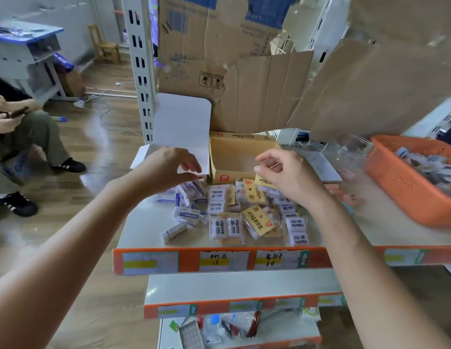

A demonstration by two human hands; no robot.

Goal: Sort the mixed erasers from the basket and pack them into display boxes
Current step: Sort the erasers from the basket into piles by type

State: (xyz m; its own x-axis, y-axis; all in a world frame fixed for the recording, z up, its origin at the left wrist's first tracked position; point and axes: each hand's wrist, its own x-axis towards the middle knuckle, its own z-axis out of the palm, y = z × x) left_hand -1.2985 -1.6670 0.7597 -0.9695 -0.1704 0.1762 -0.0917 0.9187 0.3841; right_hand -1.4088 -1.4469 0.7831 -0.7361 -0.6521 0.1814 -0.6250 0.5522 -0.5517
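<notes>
White shelf (pixel 141 235), wood floor (pixel 113 147). Eraser packs (pixel 227 212) heaped beneath hands. Lone eraser (pixel 174 230) nearside of left hand (pixel 169 170), flat, long axis diagonal. Yellow display box (pixel 234 157) between hands, mouth up. Left hand and right hand (pixel 287 180) apart, fingers curled, grip unclear.

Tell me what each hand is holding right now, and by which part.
The left hand seems to pinch the white box by its front edge. The right hand has nothing between thumb and forefinger. Whether it touches the yellow pack below cannot be told.

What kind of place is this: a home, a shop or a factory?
Probably a small stationery shop or its stockroom. The shelf has an orange price strip with handwritten labels, packed erasers lie piled on it, and cardboard cartons stand behind.
</notes>
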